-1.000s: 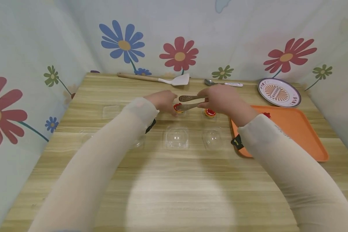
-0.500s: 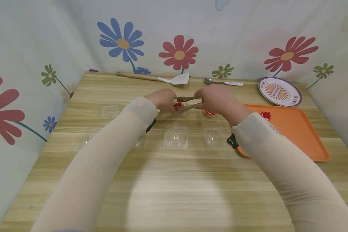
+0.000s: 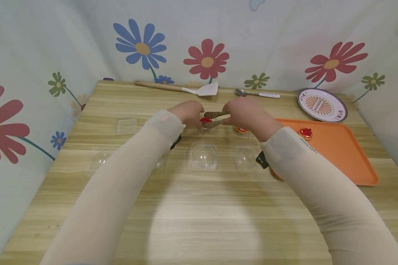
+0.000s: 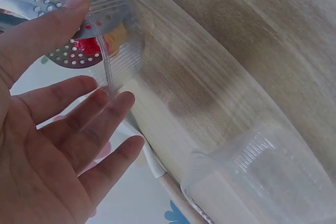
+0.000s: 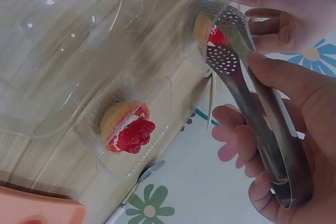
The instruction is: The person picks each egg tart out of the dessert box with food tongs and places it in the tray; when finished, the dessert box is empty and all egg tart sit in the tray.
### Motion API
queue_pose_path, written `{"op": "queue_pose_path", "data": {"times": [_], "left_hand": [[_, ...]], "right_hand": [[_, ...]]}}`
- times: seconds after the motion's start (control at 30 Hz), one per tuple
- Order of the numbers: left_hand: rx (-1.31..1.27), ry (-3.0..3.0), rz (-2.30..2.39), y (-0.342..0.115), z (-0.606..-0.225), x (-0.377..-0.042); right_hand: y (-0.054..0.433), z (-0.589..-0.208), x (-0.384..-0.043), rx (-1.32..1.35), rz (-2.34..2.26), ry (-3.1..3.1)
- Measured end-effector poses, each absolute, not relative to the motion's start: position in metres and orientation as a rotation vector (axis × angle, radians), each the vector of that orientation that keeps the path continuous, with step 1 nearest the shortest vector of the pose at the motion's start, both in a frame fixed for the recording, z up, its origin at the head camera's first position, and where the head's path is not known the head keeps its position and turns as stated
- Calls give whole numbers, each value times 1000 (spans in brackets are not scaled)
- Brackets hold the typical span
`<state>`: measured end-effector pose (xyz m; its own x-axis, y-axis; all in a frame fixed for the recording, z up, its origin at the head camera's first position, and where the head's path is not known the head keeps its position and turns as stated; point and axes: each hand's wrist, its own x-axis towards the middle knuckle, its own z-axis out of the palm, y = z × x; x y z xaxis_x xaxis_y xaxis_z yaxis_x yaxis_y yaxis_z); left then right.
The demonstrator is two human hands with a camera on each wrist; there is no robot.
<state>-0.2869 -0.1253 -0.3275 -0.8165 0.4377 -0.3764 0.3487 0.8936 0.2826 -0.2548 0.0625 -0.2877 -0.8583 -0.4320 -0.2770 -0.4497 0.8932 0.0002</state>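
My left hand (image 3: 189, 111) holds a clear plastic box (image 4: 135, 56) by its rim, thumb on one side and fingers on the other. Inside that box sits a small tart (image 5: 218, 36) with a red topping. My right hand (image 3: 247, 112) grips metal tongs (image 5: 262, 108); their perforated tips straddle the tart. Whether the tips press on it, I cannot tell. A second red-topped tart (image 5: 128, 127) rests in another clear box just right of the first, partly behind my right hand in the head view.
An orange tray (image 3: 345, 158) at right bears another tart (image 3: 306, 133). Behind it lies a round plate (image 3: 322, 105). A spatula (image 3: 175, 87) and spoon (image 3: 258, 94) lie along the back edge. Several clear lids or boxes, including a domed one (image 3: 203, 156), stand in front and left.
My right hand has shifted slightly left, towards my left hand, with the tongs still at the tart. My right sleeve now uncovers the tart on the tray. The left hand stays nearly in place.
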Motion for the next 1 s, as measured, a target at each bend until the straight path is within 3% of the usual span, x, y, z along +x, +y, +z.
{"op": "queue_pose_path", "data": {"times": [1.0], "left_hand": [[566, 2599, 284, -123, -322, -283]], "right_hand": [[65, -297, -252, -731, 169, 2829]]}}
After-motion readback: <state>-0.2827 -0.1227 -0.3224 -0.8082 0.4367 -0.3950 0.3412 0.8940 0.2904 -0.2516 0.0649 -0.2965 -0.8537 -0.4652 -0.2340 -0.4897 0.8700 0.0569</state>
